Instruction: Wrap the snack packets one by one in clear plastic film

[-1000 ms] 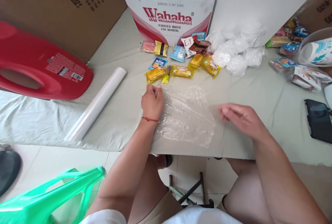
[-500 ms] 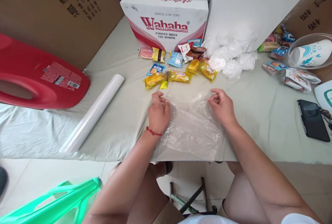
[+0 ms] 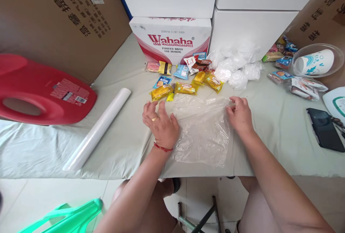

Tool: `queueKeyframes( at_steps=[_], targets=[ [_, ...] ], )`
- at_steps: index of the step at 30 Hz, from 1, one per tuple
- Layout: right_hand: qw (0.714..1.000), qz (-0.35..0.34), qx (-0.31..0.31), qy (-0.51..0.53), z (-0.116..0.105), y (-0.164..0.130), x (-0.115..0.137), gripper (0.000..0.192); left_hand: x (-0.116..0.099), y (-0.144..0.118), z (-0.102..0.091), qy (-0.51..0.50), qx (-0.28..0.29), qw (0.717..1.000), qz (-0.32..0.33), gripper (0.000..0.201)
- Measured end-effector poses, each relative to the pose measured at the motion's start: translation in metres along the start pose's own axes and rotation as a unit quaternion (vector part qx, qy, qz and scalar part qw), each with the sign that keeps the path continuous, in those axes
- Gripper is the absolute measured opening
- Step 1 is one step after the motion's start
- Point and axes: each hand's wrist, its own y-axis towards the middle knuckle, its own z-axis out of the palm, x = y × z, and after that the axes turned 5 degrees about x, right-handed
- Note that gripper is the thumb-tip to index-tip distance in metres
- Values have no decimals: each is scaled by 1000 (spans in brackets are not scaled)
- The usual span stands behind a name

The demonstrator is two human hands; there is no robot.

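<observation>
A clear plastic bag (image 3: 202, 132) is lying spread flat at the near edge of the tabletop (image 3: 272, 118), its lower end reaching that edge. The left hand (image 3: 161, 125) is resting open on the cloth, fingers splayed, its thumb side touching the bag's left edge (a red string is circling the wrist). The right hand (image 3: 239, 115) is pinching the bag's upper right corner. Yellow snack packets (image 3: 185, 88) are lying just beyond the bag, and a white roll (image 3: 98, 128) is lying slantwise toward the left edge
</observation>
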Motion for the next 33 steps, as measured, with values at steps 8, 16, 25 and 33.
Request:
queueKeyframes(
  at_steps=[8,16,25,33],
  targets=[
    [963,-263,48,-32,-1,-27,31,41,-4,-2,8,-100,252,915,298,37],
    [940,-155,237,-191,10,-20,2,65,-11,-2,8,9,334,935,118,58],
    [908,-366,204,7,-11,-67,54,53,2,9,3,-102,263,958,51,48],
    [754,-400,513,88,-26,-96,50,57,-3,8,3,-11,323,944,60,50]
  ],
)
